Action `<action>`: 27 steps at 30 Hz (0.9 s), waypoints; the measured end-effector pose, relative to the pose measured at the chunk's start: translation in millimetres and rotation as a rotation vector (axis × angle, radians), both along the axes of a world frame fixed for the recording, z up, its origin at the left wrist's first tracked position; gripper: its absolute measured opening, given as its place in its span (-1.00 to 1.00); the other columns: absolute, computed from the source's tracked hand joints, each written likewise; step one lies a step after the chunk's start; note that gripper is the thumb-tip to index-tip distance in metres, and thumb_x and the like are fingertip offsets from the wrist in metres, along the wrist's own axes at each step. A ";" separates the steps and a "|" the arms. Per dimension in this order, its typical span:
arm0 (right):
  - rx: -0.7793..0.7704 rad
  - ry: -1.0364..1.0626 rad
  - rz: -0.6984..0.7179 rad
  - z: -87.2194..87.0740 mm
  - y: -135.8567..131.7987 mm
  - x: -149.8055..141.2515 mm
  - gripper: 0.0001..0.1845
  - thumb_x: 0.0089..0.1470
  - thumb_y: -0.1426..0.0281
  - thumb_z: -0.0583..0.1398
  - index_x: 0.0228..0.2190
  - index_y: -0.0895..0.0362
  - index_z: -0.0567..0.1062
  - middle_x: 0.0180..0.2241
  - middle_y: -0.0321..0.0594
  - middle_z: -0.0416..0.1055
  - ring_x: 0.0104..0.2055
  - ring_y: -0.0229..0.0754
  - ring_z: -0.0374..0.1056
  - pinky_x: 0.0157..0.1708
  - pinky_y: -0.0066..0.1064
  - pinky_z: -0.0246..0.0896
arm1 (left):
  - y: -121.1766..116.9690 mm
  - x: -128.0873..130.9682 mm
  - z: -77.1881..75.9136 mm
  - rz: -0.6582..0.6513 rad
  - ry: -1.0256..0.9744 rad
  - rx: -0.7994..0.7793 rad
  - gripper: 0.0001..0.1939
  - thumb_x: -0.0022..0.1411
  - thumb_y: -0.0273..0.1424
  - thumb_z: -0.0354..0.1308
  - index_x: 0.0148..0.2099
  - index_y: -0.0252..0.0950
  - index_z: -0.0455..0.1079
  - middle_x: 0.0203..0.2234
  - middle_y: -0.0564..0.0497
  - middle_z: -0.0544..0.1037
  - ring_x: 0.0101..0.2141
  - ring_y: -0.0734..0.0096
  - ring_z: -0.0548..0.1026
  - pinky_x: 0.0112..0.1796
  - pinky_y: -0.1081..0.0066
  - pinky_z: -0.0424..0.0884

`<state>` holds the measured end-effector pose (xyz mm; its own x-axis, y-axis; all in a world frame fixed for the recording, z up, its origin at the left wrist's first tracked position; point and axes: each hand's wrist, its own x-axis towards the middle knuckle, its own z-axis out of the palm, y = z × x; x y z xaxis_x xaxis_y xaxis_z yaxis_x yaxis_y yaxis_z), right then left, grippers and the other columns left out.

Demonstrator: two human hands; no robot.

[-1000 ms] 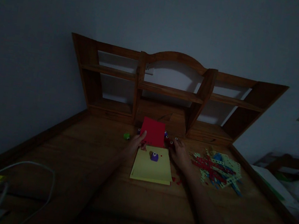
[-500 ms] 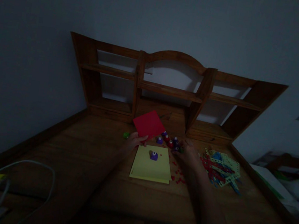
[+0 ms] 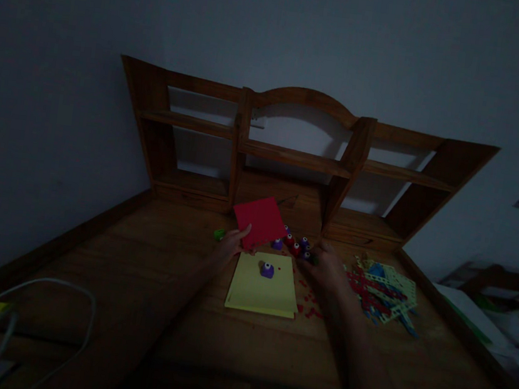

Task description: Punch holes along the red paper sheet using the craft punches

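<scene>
My left hand (image 3: 233, 246) pinches the lower corner of a red sheet of paper (image 3: 260, 220) and holds it tilted above the desk. My right hand (image 3: 329, 267) rests by a row of small purple and red craft punches (image 3: 293, 245), its fingers curled near a small green piece I cannot make out clearly. A yellow pad of paper (image 3: 262, 287) lies between the hands, with a purple punch (image 3: 268, 270) standing on it. Red paper bits (image 3: 308, 304) are scattered by the pad's right edge.
A wooden desk (image 3: 169, 310) with a shelf hutch (image 3: 292, 157) at the back. A pile of yellow, red and blue strips (image 3: 382, 292) lies to the right. A small green punch (image 3: 219, 234) sits left of my left hand. White cables (image 3: 37, 312) lie at the near left.
The red sheet turned from upright to tilted and shifted slightly left. My right hand moved right and back towards the row of punches, which the sheet no longer hides.
</scene>
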<state>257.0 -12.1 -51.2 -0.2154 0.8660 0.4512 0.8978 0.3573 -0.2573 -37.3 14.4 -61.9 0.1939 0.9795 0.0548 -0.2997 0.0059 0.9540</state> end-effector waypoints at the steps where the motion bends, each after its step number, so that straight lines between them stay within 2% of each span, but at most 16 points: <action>1: 0.014 0.088 -0.003 1.5 -0.5 -4.3 -0.72 -0.01 0.17 0.26 -0.35 0.11 0.52 -0.23 -0.11 0.41 -0.15 -0.06 0.33 -0.17 -0.31 0.21 | 0.2 0.1 0.1 -0.009 -0.004 0.004 -0.43 0.09 0.05 0.17 -0.20 -0.42 0.44 -0.46 -0.13 0.60 -0.58 0.36 0.49 -0.47 0.37 0.41; 3: 0.011 0.343 -0.009 2.8 -1.7 -16.9 -0.67 -0.03 0.10 0.26 -0.35 0.10 0.49 -0.33 -0.18 0.43 -0.28 -0.11 0.35 -0.28 -0.34 0.22 | -0.8 0.4 1.1 -0.033 -0.010 0.022 -0.41 0.11 0.07 0.15 -0.18 -0.43 0.43 -0.43 -0.16 0.60 -0.58 0.37 0.48 -0.48 0.36 0.41; 5: -0.052 0.686 0.003 0.8 -3.0 -33.2 -0.62 -0.08 0.04 0.29 -0.39 0.09 0.43 -0.45 -0.26 0.43 -0.42 -0.16 0.34 -0.42 -0.38 0.20 | -3.9 0.9 3.4 -0.050 -0.019 0.052 -0.41 0.13 0.06 0.12 -0.15 -0.43 0.42 -0.39 -0.17 0.60 -0.58 0.38 0.48 -0.47 0.36 0.41; 7: -0.164 1.053 0.113 -3.8 -4.6 -49.6 -0.59 -0.11 0.04 0.31 -0.38 0.06 0.37 -0.48 -0.33 0.43 -0.50 -0.22 0.32 -0.50 -0.41 0.19 | -8.2 1.8 6.1 -0.060 -0.027 0.087 -0.45 0.15 0.03 0.13 -0.13 -0.41 0.41 -0.35 -0.17 0.60 -0.56 0.41 0.47 -0.46 0.38 0.41; 9: -0.312 1.244 0.217 -9.1 -6.4 -62.4 -0.56 -0.18 0.10 0.37 -0.34 0.05 0.37 -0.44 -0.34 0.46 -0.55 -0.26 0.31 -0.53 -0.43 0.18 | -12.2 3.2 7.7 -0.076 -0.020 0.118 -0.50 0.12 -0.04 0.20 -0.13 -0.40 0.41 -0.31 -0.17 0.60 -0.55 0.44 0.45 -0.43 0.40 0.40; 11: -0.399 1.305 0.271 -12.7 -8.2 -69.7 -0.50 -0.26 0.18 0.42 -0.25 0.05 0.42 -0.34 -0.30 0.50 -0.52 -0.27 0.34 -0.52 -0.44 0.20 | -14.7 4.7 7.6 -0.076 0.016 0.150 -0.54 0.07 -0.10 0.27 -0.17 -0.40 0.43 -0.31 -0.17 0.60 -0.54 0.47 0.44 -0.42 0.42 0.37; 14: -0.455 1.274 0.279 -13.3 -10.9 -72.2 -0.43 -0.26 0.22 0.43 -0.15 0.05 0.48 -0.25 -0.24 0.52 -0.43 -0.23 0.40 -0.44 -0.41 0.26 | -16.2 5.8 5.7 -0.031 0.105 0.201 -0.59 0.05 -0.11 0.29 -0.27 -0.40 0.49 -0.36 -0.14 0.60 -0.52 0.46 0.43 -0.42 0.44 0.33; 18: -0.463 1.263 0.317 -8.9 -14.5 -71.9 -0.51 -0.21 0.25 0.41 -0.17 0.04 0.51 -0.21 -0.24 0.52 -0.31 -0.16 0.44 -0.29 -0.33 0.32 | -19.5 5.1 7.5 -0.011 0.239 0.210 -0.62 0.06 -0.10 0.27 -0.39 -0.38 0.53 -0.45 -0.12 0.59 -0.49 0.40 0.45 -0.41 0.45 0.31; 21: -0.455 1.276 0.337 -5.5 -17.6 -74.7 -0.52 -0.22 0.28 0.42 -0.18 0.01 0.50 -0.21 -0.25 0.52 -0.24 -0.14 0.45 -0.22 -0.32 0.33 | -24.0 6.5 12.2 0.032 0.270 0.211 -0.63 0.04 -0.11 0.28 -0.47 -0.37 0.51 -0.45 -0.12 0.60 -0.48 0.37 0.46 -0.41 0.44 0.31; 27: -0.558 1.267 0.339 -3.1 -25.5 -84.6 -0.47 -0.31 0.30 0.45 -0.21 0.04 0.49 -0.23 -0.23 0.55 -0.29 -0.12 0.47 -0.26 -0.30 0.35 | -30.0 12.5 18.1 0.118 0.319 0.197 -0.63 -0.01 -0.11 0.31 -0.50 -0.36 0.52 -0.49 -0.12 0.60 -0.51 0.32 0.48 -0.48 0.43 0.30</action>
<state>172.4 -37.6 -54.2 -0.1604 0.9804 0.1147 -0.1480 0.0910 -0.9848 -24.8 -15.6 -43.8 0.1183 0.9729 0.1988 0.0244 -0.2030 0.9789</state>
